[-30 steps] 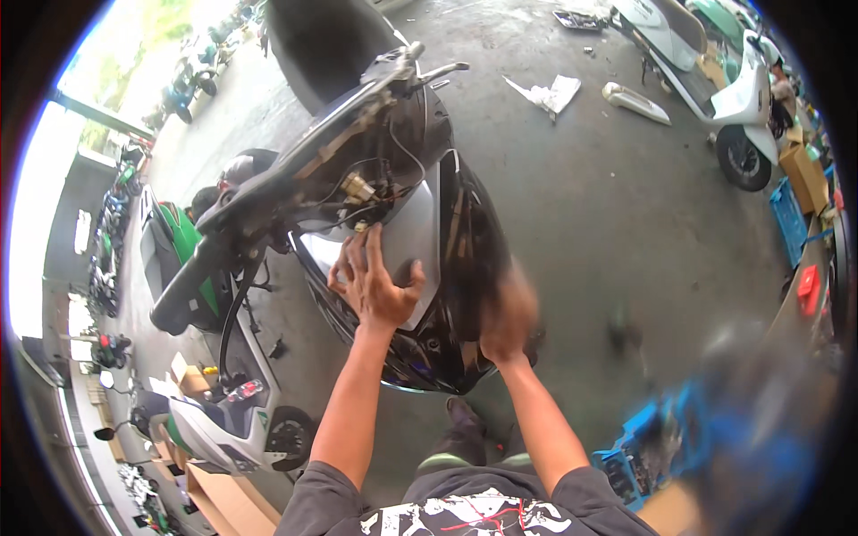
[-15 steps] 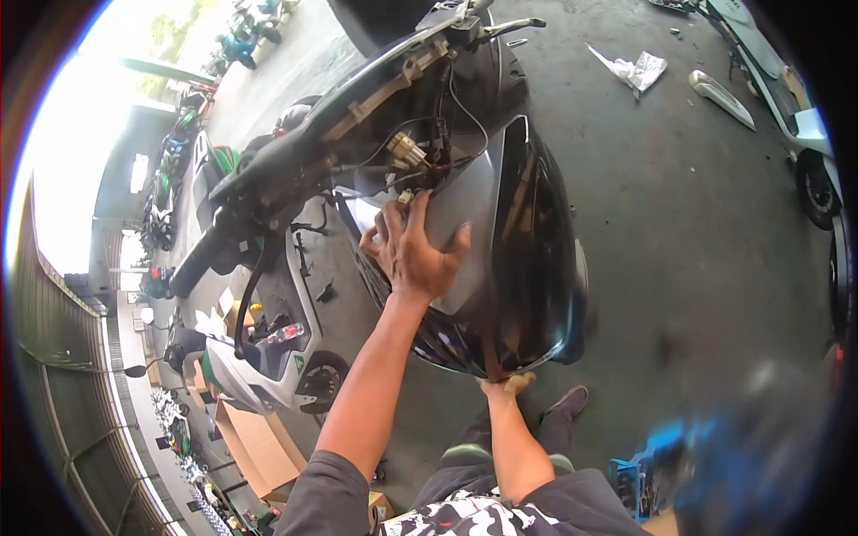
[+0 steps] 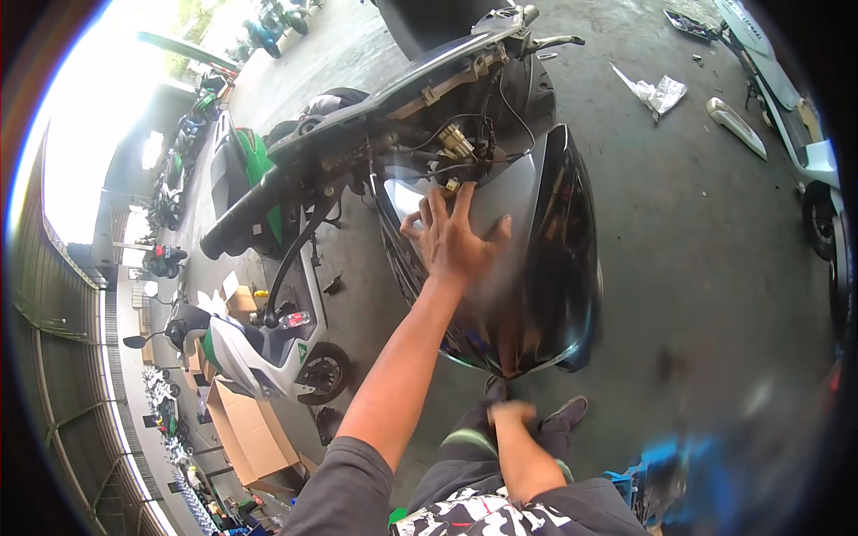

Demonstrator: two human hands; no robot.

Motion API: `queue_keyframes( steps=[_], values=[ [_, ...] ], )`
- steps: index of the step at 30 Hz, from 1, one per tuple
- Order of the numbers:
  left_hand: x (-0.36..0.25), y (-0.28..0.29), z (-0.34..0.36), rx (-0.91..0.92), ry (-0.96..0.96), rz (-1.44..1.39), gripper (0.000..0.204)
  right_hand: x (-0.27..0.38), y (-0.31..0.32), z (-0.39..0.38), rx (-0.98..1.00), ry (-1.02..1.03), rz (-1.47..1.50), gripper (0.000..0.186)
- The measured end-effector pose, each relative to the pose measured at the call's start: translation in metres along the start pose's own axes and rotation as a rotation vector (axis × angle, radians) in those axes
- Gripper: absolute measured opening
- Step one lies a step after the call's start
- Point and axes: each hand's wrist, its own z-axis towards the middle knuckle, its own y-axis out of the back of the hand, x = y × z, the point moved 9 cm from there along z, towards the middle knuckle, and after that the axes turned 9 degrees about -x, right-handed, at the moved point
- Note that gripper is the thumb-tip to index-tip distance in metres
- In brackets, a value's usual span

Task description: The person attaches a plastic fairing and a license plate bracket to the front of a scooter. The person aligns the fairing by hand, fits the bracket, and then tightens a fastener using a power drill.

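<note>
Though the front panel (image 3: 556, 259) looks seated, wire connectors (image 3: 457, 141) lie uncovered; left hand (image 3: 454, 241) spread over the panel, right hand (image 3: 513, 413) too blurred to tell

Black panel (image 3: 565, 268) glossy plastic; grey panel (image 3: 514, 198) smooth, satin.

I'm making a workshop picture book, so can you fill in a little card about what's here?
Main thing: black scooter with a grey panel
Left grip: open over that panel, fingertips by a small pale plug
Right grip: low, blurred; can't tell if it holds anything
Left side: white scooter, open cardboard box
Floor, upper right: crumpled white sheet
</note>
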Motion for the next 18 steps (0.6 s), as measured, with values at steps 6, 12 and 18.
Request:
queue_keyframes(
  steps=[6, 12, 18],
  values=[
    [0.029, -0.001, -0.009, 0.039, 0.076, 0.006, 0.075, 0.026, -0.086, -0.149, 0.750, -0.007, -0.242, 0.056],
    [0.020, 0.007, -0.006, 0.018, 0.052, -0.106, 0.072, 0.254, -0.032, -0.147, 0.563, 0.933, -0.246, 0.042],
    [-0.004, 0.003, -0.007, 0.018, 0.020, -0.300, 0.067, 0.399, 0.258, -0.034, 0.189, 1.110, -0.353, 0.049]
  ],
)
